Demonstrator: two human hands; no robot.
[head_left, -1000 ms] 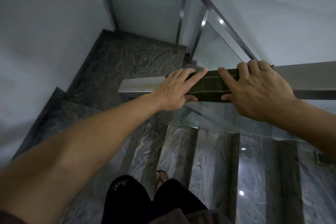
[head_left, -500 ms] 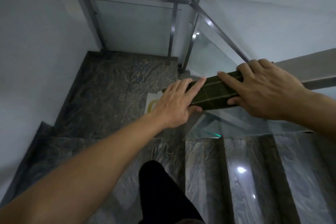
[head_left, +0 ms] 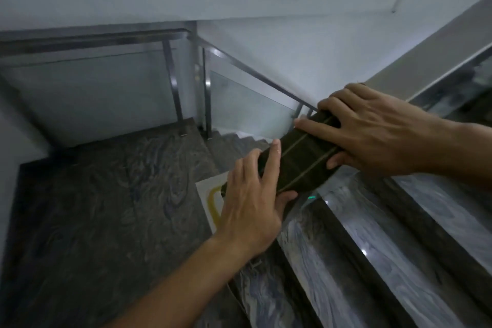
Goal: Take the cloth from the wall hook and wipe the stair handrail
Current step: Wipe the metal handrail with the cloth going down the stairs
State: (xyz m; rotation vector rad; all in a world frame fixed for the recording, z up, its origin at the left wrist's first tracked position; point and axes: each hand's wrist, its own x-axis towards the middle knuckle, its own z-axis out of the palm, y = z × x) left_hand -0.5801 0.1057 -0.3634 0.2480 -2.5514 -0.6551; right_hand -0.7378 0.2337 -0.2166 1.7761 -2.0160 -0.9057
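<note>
A dark green cloth [head_left: 300, 162] with thin pale stripes is wrapped over the lower end of the flat metal stair handrail [head_left: 426, 61], which rises to the upper right. My left hand [head_left: 250, 202] clasps the cloth's lower end, fingers over the top and thumb underneath. My right hand [head_left: 372, 130] presses on the cloth's upper end, fingers spread across it and thumb below. The rail under the cloth is hidden.
Glass panels sit under the handrail. Dark marble steps [head_left: 386, 261] descend at the right to a marble landing [head_left: 106, 208]. A second metal railing [head_left: 93, 40] with glass borders the landing's far side. A pale mat with a yellow mark [head_left: 210, 197] lies by the landing's edge.
Both hands have slid the cloth down along the rail to its lower end. My view has turned left and the rail now slopes steeply.
</note>
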